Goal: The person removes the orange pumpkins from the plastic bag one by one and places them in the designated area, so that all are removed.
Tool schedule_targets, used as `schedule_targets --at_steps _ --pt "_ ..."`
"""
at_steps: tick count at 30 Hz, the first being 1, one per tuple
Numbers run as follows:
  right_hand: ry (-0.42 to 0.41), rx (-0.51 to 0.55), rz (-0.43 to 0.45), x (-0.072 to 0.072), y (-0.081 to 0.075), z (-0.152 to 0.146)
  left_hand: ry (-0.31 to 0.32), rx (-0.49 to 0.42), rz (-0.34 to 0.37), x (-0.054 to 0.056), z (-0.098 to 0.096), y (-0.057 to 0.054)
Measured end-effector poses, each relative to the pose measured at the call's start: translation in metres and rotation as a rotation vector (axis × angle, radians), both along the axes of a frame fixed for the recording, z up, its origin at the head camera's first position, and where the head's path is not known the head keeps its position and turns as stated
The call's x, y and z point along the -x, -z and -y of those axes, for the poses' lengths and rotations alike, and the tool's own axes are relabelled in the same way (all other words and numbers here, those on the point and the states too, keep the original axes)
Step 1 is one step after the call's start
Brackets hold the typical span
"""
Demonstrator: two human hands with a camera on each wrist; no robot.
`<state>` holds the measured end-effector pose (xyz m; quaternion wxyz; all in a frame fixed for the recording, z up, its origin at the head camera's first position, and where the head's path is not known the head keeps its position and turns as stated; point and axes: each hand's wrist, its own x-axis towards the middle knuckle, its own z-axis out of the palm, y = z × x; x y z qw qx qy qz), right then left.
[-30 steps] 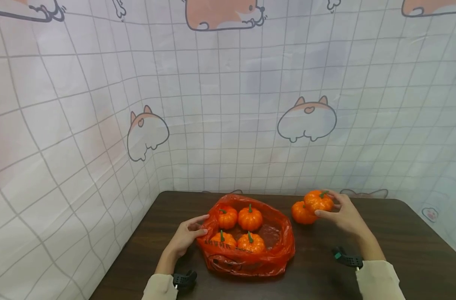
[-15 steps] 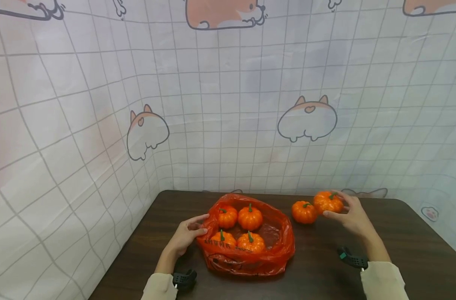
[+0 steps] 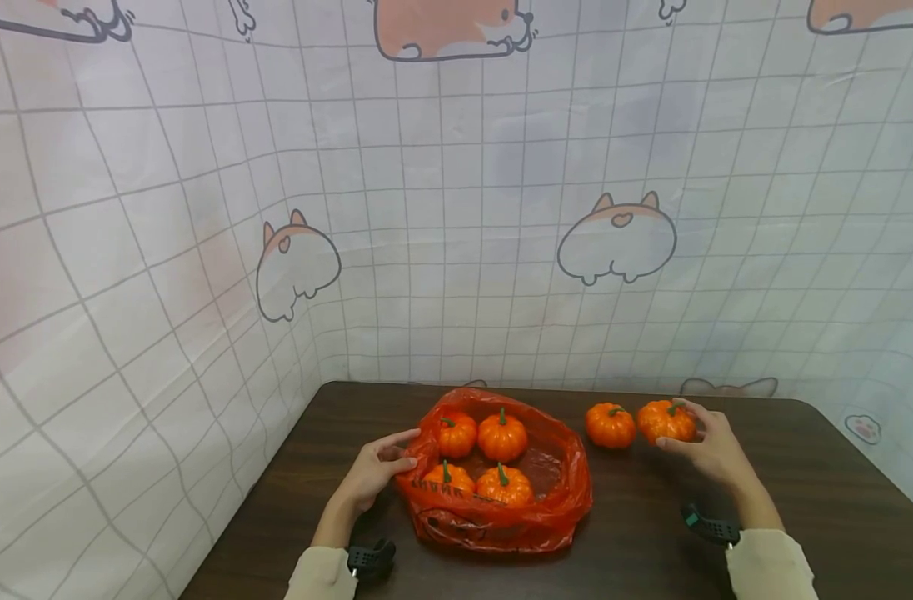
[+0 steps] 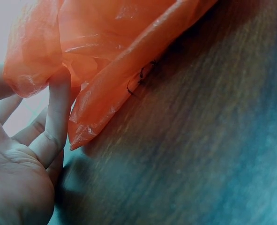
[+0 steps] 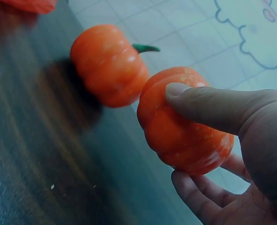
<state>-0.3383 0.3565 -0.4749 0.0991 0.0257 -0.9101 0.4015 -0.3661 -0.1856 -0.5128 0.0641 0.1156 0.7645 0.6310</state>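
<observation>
Seen from above the person's brow, the right grip (image 3: 715, 450) is curled round the held pumpkin (image 3: 661, 422), low at the right of the bench (image 3: 636, 533), with the loose pumpkin (image 3: 610, 426) just left of it across a narrow gap; whether its base touches the wood, I can't tell. The bag (image 3: 501, 533) gapes wide near the middle, two pumpkins (image 3: 502, 437) at the back, two at the front partly behind the near wall, and bare film to their right. The left grip (image 3: 368, 475) sits at its side. At the left wrist, those bent fingers hold the film lightly, which I'd call enough: a harder tug could drag the bag or tip what's inside. At the right wrist, the thumb presses the pumpkin's side and the fingertips lie along its underside, a broad hold that suits a glossy, round thing. I'd have the base sit flat before any loosening, then slide those fingertips out sideways, clear of the neighbour, lest it roll.
</observation>
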Motion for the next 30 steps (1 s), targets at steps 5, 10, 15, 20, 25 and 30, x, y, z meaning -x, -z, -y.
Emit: schedule_targets --at_steps 5,10,15,20,25,30 --pt "-0.009 0.009 -0.006 0.002 0.009 -0.004 0.004 -0.006 0.002 0.000 0.000 0.001" --pt "-0.003 0.012 0.005 0.003 0.014 -0.005 0.007 -0.018 0.003 0.000 0.000 0.003" --pt "0.007 0.020 0.038 0.005 0.019 -0.003 -0.002 -0.014 0.005 0.000 -0.001 0.003" --pt "0.012 0.042 0.080 0.008 0.023 -0.002 -0.013 -0.008 0.006 -0.002 -0.001 0.002" --pt "0.040 0.052 0.100 0.010 0.023 -0.003 -0.011 -0.010 0.006 -0.001 -0.001 0.002" --pt "0.050 0.060 0.109 0.012 0.022 -0.002 -0.006 -0.012 0.001 0.000 -0.001 0.000"
